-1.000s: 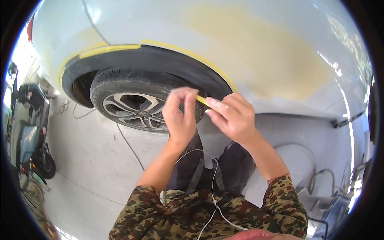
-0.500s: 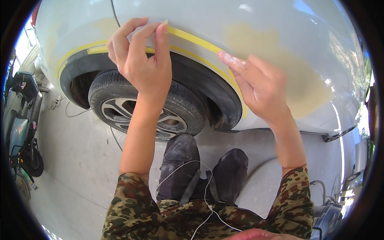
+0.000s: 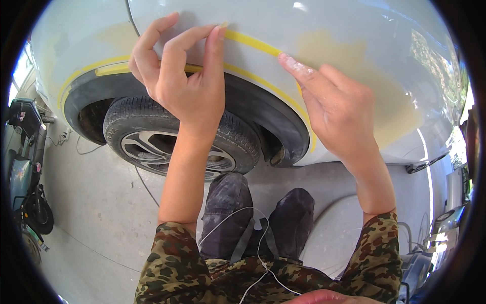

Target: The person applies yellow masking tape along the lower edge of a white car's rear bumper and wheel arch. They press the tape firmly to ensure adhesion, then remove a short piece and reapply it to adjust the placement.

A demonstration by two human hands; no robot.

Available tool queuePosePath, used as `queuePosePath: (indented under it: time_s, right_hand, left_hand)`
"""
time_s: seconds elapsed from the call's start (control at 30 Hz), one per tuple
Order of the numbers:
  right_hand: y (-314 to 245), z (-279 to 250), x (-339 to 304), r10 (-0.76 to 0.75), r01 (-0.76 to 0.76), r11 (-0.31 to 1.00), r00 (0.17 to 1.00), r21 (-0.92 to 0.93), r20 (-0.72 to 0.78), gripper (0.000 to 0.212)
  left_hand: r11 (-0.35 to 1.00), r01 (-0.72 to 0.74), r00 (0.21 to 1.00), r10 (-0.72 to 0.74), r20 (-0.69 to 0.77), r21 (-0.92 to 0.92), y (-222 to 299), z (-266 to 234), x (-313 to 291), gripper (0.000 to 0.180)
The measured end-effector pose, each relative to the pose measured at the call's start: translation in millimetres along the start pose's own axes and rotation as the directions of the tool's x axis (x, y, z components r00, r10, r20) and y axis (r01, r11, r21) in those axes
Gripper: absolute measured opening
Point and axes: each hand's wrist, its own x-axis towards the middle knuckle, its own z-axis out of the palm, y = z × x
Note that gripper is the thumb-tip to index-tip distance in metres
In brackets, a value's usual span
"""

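Note:
A strip of yellow masking tape runs from the pinched thumb and forefinger of my left hand to the fingertip of my right hand. My right forefinger is stretched out and presses the tape against the pale car body; the other fingers are curled, and white dust coats the forefinger. Another yellow tape line follows the black wheel arch trim below. Behind my left hand, part of the arch tape is hidden.
Under the arch sits a car wheel. Beige filler covers a patch of the panel on the right. A parked scooter stands at far left on the concrete floor. A white cord hangs over my lap.
My left hand has moved right along the car, still pinching the tape. My right hand has shifted slightly right and up in view. The whole view has turned a little.

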Motion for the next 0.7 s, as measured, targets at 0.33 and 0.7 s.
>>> queuePosePath:
  time_s: [0.33,0.7]
  right_hand:
    - [-5,3,3,-0.027,0.027,0.999,1.0,-0.035,0.0,0.046]
    - [-11,3,1,-0.019,0.018,0.999,1.0,-0.042,-0.015,0.049]
  left_hand:
    - [0.999,0.019,1.0,-0.019,-0.01,-0.027,-3,-3,1,0.016]
    - [0.999,0.031,0.998,-0.033,0.054,0.034,3,-11,3,0.014]
